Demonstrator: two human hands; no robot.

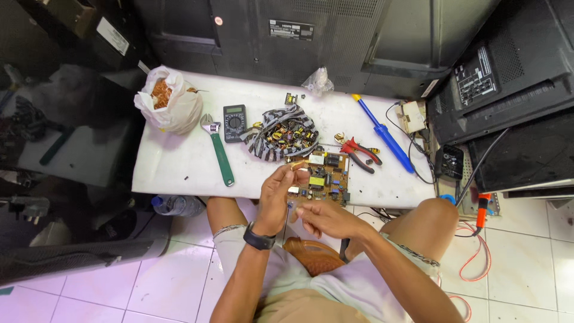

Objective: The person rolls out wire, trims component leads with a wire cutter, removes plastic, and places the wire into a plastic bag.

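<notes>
A seated person's left hand [280,190] pinches a small brass part beside the circuit board [323,174] while the right hand [326,218], fingers loosely curled, waits close below.

The person wears a black wristwatch [259,238] on the left wrist, light shorts [335,287] with patterned hems, and brown sandals [312,253].

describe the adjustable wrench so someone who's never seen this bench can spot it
Start at the white tabletop and go to its left part, between the white bag of copper scraps and the dark multimeter. The adjustable wrench lies flat there, jaw end toward the televisions. It is the only tool with a long green handle and a silver head.
</notes>
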